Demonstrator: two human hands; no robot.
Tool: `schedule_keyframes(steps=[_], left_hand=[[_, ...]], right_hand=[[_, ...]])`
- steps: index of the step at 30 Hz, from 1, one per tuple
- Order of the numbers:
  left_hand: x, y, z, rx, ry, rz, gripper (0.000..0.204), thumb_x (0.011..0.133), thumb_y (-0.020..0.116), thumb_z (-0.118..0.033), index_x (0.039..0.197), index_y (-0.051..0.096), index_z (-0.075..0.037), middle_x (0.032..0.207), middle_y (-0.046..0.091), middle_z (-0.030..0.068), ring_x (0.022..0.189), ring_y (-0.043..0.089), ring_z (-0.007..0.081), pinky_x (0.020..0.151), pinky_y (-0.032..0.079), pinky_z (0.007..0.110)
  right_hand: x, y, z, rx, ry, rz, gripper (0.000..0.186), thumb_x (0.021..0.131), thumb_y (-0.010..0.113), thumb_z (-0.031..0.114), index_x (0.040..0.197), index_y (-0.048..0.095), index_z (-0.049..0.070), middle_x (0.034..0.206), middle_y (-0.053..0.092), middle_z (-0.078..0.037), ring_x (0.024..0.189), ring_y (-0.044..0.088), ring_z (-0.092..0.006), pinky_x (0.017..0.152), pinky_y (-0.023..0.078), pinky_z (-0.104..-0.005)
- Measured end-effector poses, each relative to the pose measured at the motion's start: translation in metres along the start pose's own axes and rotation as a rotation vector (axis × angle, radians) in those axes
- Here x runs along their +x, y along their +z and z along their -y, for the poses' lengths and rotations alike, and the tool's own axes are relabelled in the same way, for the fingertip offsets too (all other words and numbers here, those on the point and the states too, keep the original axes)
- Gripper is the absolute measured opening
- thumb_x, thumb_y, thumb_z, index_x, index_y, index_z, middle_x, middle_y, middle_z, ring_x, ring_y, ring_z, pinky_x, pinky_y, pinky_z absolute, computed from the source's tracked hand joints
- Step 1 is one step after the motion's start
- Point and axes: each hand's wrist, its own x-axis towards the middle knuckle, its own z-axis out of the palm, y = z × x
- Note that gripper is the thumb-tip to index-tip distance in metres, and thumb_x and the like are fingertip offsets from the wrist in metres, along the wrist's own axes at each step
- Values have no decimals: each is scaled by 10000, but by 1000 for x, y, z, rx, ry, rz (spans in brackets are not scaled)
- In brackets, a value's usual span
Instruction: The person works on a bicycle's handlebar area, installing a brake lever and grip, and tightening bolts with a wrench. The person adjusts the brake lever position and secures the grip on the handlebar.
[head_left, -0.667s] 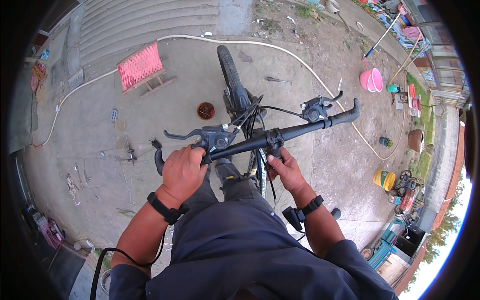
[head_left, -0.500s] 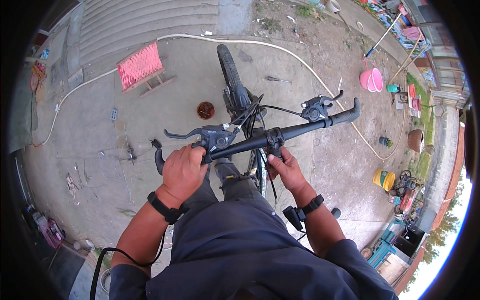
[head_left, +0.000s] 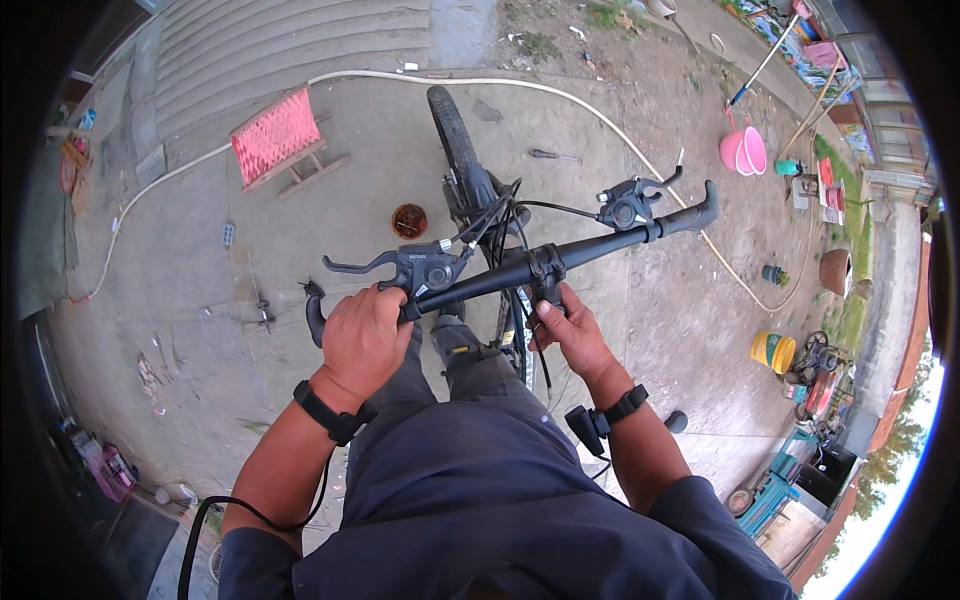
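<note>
A bicycle's black handlebar (head_left: pixel 600 252) slants across in front of me, its right end farther away. My left hand (head_left: pixel 365 335) is closed around the grip at its left end, just behind the left brake lever unit (head_left: pixel 425 268). My right hand (head_left: pixel 575 335) is closed, thumb and fingers pinched just below the stem clamp (head_left: pixel 545 265); what sits between them is hidden. The right brake lever unit (head_left: pixel 628 208) stands beyond the bar. Black cables (head_left: pixel 500 215) run down in front of the stem, and the front tyre (head_left: pixel 455 130) points away from me.
A round reddish-brown bowl (head_left: pixel 409 221) and a screwdriver (head_left: pixel 555 156) lie on the concrete. A pink woven chair (head_left: pixel 275 135) stands far left. A pale hose (head_left: pixel 600 115) curves across the yard. Pink buckets (head_left: pixel 742 152) and a yellow bucket (head_left: pixel 772 352) stand at the right.
The view has shifted slightly, and the handlebar's right end appears a little higher. Both hands keep their places, left on the grip and right below the stem clamp.
</note>
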Motion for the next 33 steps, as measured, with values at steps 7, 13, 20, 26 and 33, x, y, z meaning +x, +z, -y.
schedule_keyframes(steps=[7, 13, 20, 26, 33], left_hand=[[0, 3, -7, 11, -27, -53, 503, 660, 843, -70, 1075, 559, -84, 929, 644, 136, 813, 640, 362, 725, 501, 449], [0, 3, -8, 2, -22, -78, 477, 684, 837, -63, 1068, 555, -79, 909, 641, 127, 801, 644, 356, 711, 507, 447], [1, 3, -8, 20, -16, -75, 442, 713, 832, -67, 1060, 558, -75, 894, 643, 120, 785, 648, 351, 696, 509, 440], [5, 0, -8, -25, -26, -68, 424, 719, 819, -52, 1056, 562, -67, 875, 657, 117, 767, 657, 349, 677, 516, 445], [15, -10, -7, -37, -3, -48, 422, 718, 809, -25, 1056, 558, -65, 862, 660, 119, 745, 657, 350, 650, 515, 441]], right_hand=[[-18, -26, -9, 74, -150, 178, 744, 951, 654, 111, 1592, 277, 82, 1264, 594, -91, 1004, 691, -192, 806, 576, -318], [5, -27, -16, -421, -367, -6, 694, 805, 767, -27, 1428, 474, 63, 1235, 584, -93, 1083, 622, -232, 893, 529, -336], [22, -14, -20, -663, -645, -221, 422, 765, 833, 66, 1144, 648, 66, 1116, 591, -121, 1022, 627, -324, 893, 523, -378], [48, -11, -31, -637, -759, -304, 296, 744, 825, 151, 1010, 707, 90, 1144, 653, -109, 1042, 652, -327, 853, 541, -402], [52, -14, -36, -667, -834, -308, 254, 747, 806, 129, 970, 698, 73, 1083, 668, -135, 1017, 638, -369, 848, 536, -435]])
